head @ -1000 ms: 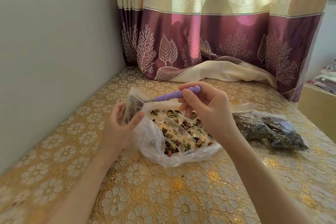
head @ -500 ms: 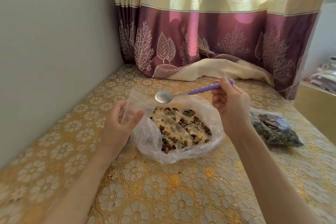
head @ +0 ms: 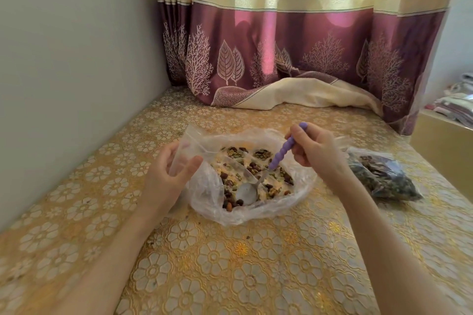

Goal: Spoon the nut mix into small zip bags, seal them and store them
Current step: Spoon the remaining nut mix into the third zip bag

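A large clear plastic bag (head: 294, 208) lies open on the table with the nut mix (head: 256, 174) spread inside it. My right hand (head: 314, 152) grips the purple handle of a spoon (head: 277, 158); its metal bowl is down among the nuts at the near side of the bag. My left hand (head: 166, 176) holds a small clear zip bag (head: 186, 153) upright at the big bag's left edge, thumb and fingers pinching its mouth.
Filled, dark bags of nut mix (head: 381, 179) lie to the right on the gold floral tablecloth (head: 230, 271). A grey wall (head: 76, 59) runs along the left. A purple and cream curtain (head: 294, 46) drapes onto the table's far end. A wooden edge (head: 445, 151) stands at right.
The spoon left the small zip bag's mouth, swung right and came down with its bowl into the nut mix. My left hand kept hold of the small bag.
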Demonstrator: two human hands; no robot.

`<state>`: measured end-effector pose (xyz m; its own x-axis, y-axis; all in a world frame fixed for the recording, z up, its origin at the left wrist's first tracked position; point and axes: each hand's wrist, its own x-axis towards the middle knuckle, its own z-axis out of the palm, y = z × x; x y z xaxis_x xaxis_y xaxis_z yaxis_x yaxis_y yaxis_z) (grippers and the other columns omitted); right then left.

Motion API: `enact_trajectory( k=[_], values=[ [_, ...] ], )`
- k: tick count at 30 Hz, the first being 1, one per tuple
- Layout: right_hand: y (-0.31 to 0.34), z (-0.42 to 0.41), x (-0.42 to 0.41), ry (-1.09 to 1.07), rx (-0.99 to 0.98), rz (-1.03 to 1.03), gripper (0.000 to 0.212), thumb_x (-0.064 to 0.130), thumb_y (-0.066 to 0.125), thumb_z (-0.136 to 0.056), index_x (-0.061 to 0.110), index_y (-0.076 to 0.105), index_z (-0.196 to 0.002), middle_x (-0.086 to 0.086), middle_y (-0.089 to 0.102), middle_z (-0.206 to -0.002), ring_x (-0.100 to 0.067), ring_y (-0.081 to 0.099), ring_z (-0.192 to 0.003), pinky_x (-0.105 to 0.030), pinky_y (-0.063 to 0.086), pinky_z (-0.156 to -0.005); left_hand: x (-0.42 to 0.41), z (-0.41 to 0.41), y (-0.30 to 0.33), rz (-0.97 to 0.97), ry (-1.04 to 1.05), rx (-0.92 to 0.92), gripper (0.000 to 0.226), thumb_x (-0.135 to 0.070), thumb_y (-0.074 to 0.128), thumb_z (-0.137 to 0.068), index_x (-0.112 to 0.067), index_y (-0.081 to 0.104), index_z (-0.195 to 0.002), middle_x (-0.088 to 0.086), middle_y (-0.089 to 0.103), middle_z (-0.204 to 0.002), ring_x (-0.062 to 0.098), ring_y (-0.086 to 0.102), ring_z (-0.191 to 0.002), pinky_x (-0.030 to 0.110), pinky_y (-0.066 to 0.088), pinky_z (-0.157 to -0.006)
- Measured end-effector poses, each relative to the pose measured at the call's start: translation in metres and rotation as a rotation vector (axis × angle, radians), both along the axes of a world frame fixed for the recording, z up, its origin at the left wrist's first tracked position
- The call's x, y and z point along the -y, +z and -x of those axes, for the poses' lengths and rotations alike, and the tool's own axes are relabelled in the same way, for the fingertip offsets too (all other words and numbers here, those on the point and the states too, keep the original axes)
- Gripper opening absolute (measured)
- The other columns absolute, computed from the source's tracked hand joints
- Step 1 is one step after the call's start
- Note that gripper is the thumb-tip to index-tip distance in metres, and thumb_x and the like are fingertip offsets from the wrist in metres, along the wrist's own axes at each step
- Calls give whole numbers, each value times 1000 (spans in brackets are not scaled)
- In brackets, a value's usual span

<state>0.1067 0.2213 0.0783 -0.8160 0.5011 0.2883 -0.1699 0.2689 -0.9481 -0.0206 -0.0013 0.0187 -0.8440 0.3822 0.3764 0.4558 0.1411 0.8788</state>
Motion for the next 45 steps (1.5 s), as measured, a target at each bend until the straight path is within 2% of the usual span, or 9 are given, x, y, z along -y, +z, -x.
enact_trajectory(
  k=[2, 6, 12, 17, 26, 31, 36, 42, 45],
  values=[
    [-1, 1, 3, 5, -10, -19, 25, 14, 44, -99, 7, 55, -78, -4, 60, -60, -6, 40, -42, -15, 30, -38, 0, 1, -1, -1, -1, 13, 63, -54, 60, -73, -19, 51, -124, 3, 64, -110, 26, 62, -100, 41, 50, -87],
    [-2, 1, 1, -20, -19, -68, 27, 15, 47, -98, 6, 56, -75, 3, 59, -52, -7, 41, -39, -16, 32, -37, -1, 0, -2, -8, 6, 26, 56, -57, 59, -70, -26, 54, -116, -10, 62, -95, 17, 62, -88, 23, 45, -69],
    [-6, -4, -7, 44, 33, 12, 26, 16, 42, -100, 3, 53, -79, 3, 61, -51, -4, 38, -38, -15, 29, -35, 0, 1, -3, -16, 13, 26, 55, -59, 61, -70, -28, 54, -115, -14, 61, -89, 10, 61, -80, 17, 43, -65],
    [-12, -3, -4, 112, 102, 35, 26, 19, 45, -99, 0, 56, -84, 1, 63, -54, -7, 40, -39, -15, 29, -37, 0, 2, -4, -15, 12, 32, 72, -71, 60, -63, -24, 55, -118, -8, 63, -97, 15, 62, -90, 20, 44, -69],
    [-24, 5, 0, -126, 76, 148, 29, 20, 58, -94, 2, 64, -71, -5, 62, -48, -13, 57, -40, -18, 45, -38, 0, 3, -4, -11, 2, 45, 73, -72, 56, -60, -23, 55, -114, -3, 65, -102, 18, 64, -94, 38, 53, -80],
    [-28, 7, 4, -70, 68, 189, 26, 19, 59, -93, 3, 66, -75, -7, 67, -54, -15, 64, -47, -18, 50, -45, 0, 4, -6, -6, 4, 42, 72, -73, 56, -61, -24, 55, -114, -3, 66, -100, 14, 65, -88, 33, 53, -74],
    [-28, 8, 4, 24, 191, 324, 27, 16, 56, -95, -4, 66, -80, -17, 69, -65, -20, 69, -56, -19, 53, -50, 0, 4, -7, 0, 5, 37, 45, -54, 59, -75, -25, 55, -108, -1, 67, -93, 9, 66, -77, 23, 47, -65],
    [-25, 4, -13, -34, 263, 384, 31, 17, 48, -98, 0, 63, -78, -11, 66, -60, -15, 63, -50, -18, 50, -46, 0, 2, -3, 20, -1, 15, 43, -53, 58, -76, -28, 53, -110, 0, 66, -93, 20, 66, -81, 29, 49, -67],
    [-24, 1, -22, -62, 235, 391, 33, 20, 46, -99, 2, 62, -77, -8, 65, -58, -12, 61, -48, -17, 48, -45, 0, 1, -2, 50, -9, -16, 51, -54, 60, -74, -25, 53, -115, -5, 65, -91, 16, 65, -78, 23, 48, -64]
  ],
)
